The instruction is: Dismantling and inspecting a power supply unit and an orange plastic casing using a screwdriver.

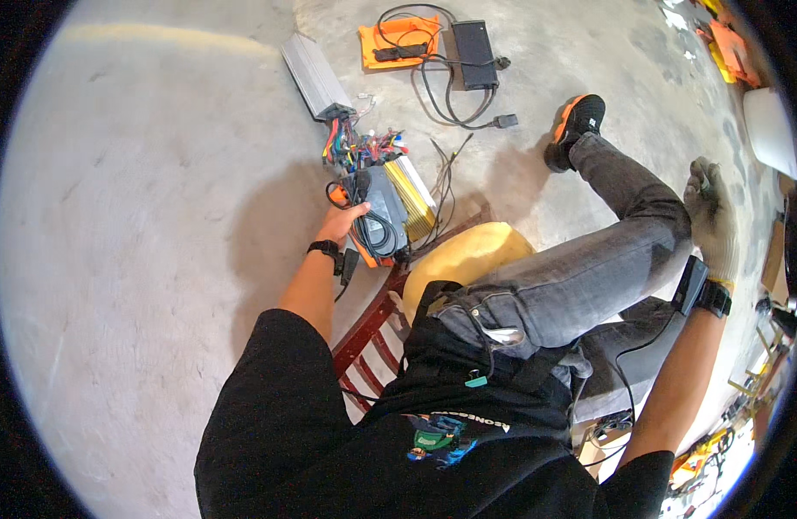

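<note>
Bare and closed, my left hand grips a grey-and-orange device with a black cable looped around it; its exact kind does not show. Directly beyond the device are a yellow-and-silver metal case and a tangle of coloured wires with connectors. A long silver finned box lies on the floor, its end by those wires. My right hand, in a light work glove with grey fingertips, hangs past my knee with its fingers extended and nothing visible in it.
I sit on a dark red wooden chair with a yellow cushion. On the concrete floor ahead are a black power adapter with cords and an orange plastic tray. A white container and assorted clutter line the right side.
</note>
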Motion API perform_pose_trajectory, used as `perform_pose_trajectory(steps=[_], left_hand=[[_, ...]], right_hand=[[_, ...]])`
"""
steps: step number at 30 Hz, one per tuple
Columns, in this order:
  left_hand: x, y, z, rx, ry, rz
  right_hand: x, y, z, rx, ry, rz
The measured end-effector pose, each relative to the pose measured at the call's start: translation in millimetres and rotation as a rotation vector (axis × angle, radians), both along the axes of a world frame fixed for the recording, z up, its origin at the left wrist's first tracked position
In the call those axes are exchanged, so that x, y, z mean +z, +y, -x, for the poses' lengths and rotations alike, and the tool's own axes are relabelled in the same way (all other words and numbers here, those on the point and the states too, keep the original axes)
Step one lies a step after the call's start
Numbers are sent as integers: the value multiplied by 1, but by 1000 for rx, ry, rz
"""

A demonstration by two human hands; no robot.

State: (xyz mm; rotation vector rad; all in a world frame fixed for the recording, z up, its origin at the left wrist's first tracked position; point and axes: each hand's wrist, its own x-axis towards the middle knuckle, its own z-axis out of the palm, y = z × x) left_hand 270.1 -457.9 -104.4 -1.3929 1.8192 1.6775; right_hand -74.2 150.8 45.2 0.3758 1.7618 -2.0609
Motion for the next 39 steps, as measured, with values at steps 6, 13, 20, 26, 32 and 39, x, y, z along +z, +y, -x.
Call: perform_pose_trajectory(steps=[6, 13, 20, 26, 32, 39], left_hand=[[-23, -10, -13, 184, 145, -138], [-31, -18, -22, 201, 12, -145], [-33, -23, -21, 135, -15, -121], [-17, -18, -22, 5, -122, 207], [-29, -22, -30, -22, -114, 338], [-22, -8, -17, -39, 10, 359]], right_hand=[[8, -3, 1, -117, -159, 183], [17, -15, -5, -127, -122, 162], [14, -16, -4, -179, -135, 110], [15, 7, -2, -147, -135, 202], [23, 36, -5, -215, -105, 148], [11, 69, -29, -336, -95, 136]])
